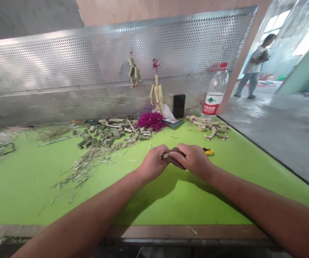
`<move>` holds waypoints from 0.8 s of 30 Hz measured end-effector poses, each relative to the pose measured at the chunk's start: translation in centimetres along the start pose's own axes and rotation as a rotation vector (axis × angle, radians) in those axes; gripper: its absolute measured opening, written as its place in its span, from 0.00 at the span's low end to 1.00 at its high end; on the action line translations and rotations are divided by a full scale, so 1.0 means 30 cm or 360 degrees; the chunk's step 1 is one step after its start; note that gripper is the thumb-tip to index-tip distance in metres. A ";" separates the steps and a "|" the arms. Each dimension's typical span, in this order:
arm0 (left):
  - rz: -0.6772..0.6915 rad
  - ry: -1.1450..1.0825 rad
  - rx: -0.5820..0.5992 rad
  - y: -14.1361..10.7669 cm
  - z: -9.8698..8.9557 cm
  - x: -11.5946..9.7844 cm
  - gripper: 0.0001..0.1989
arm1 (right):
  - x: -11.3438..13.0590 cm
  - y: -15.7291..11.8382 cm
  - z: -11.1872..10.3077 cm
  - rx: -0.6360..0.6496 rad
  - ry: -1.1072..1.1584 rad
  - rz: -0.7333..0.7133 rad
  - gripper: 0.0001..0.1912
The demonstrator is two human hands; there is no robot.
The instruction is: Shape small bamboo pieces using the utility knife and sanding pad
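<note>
Above the green tabletop (149,200), my two hands meet. My left hand (154,162) is closed on a small pale bamboo piece (165,155), of which only a short end shows. My right hand (196,159) pinches a folded brown piece of sandpaper (178,163) that wraps against the bamboo piece. The fingers hide most of the bamboo. Just behind my right hand lies a yellow and black tool (208,152), partly covered, its kind not clear.
Cut bamboo pieces (108,134) and shavings (84,165) spread over the left and back. Purple cord (151,122), a phone-like black slab (179,106), bamboo parts (210,127) and a water bottle (215,93) stand behind. Two bamboo figures (157,91) hang on perforated metal (90,79). A person (256,64) stands beyond.
</note>
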State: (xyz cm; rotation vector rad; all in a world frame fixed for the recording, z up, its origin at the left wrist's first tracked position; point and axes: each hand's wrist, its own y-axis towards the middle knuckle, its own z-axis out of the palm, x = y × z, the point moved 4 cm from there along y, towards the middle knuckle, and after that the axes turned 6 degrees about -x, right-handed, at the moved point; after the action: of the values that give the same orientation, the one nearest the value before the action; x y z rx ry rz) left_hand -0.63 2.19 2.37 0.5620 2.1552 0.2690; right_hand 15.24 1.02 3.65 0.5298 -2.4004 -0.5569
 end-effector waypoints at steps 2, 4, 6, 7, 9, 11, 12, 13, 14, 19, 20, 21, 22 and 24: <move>-0.0037 -0.0027 0.0011 -0.002 0.000 -0.005 0.07 | -0.020 0.011 0.003 0.0004 -0.0077 0.0013 0.23; -0.0061 -0.0058 0.0054 -0.008 0.000 -0.015 0.07 | -0.079 0.034 -0.010 -0.0041 -0.0092 0.0114 0.23; -0.0055 -0.0090 0.0088 -0.013 0.000 -0.022 0.07 | -0.141 0.055 -0.033 -0.0145 -0.0102 0.0225 0.23; -0.0057 -0.0103 0.0082 -0.015 -0.001 -0.022 0.07 | -0.161 0.060 -0.046 -0.0217 -0.0084 0.0258 0.23; -0.0103 -0.0114 0.0037 -0.014 -0.001 -0.011 0.08 | -0.163 0.056 -0.061 -0.0326 0.0039 0.0272 0.23; -0.0157 -0.0124 0.0011 -0.010 0.003 0.007 0.09 | -0.120 0.038 -0.052 -0.0293 0.0158 0.0220 0.22; -0.0154 -0.0121 0.0009 -0.007 0.006 0.014 0.08 | -0.088 0.027 -0.039 -0.0214 0.0151 0.0173 0.22; -0.0131 -0.0107 0.0005 -0.005 0.009 0.017 0.08 | -0.056 0.018 -0.024 -0.0126 0.0061 0.0109 0.22; -0.0101 -0.0088 -0.0003 -0.003 0.011 0.019 0.07 | -0.030 0.010 -0.013 -0.0067 -0.0050 0.0044 0.22; -0.0164 -0.0063 0.0000 -0.007 0.008 0.016 0.07 | -0.054 0.027 -0.017 -0.0048 -0.0381 0.0011 0.23; -0.0200 -0.0090 0.0005 -0.009 0.005 0.015 0.08 | -0.083 0.037 -0.030 -0.0081 -0.0388 0.0078 0.23; -0.0227 -0.0116 0.0004 -0.009 0.001 0.014 0.09 | -0.111 0.045 -0.045 -0.0126 -0.0376 0.0150 0.23; -0.0245 -0.0138 -0.0001 -0.009 -0.002 0.014 0.10 | -0.134 0.051 -0.059 -0.0182 -0.0336 0.0210 0.23; -0.0262 -0.0167 -0.0007 -0.006 -0.005 0.016 0.11 | -0.155 0.056 -0.077 -0.0282 -0.0141 0.0270 0.22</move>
State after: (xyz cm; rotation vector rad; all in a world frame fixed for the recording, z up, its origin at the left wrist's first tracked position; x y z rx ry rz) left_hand -1.04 2.27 2.05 0.3849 2.0842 0.1506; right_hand 19.75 4.10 3.99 0.2269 -2.4201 -0.7217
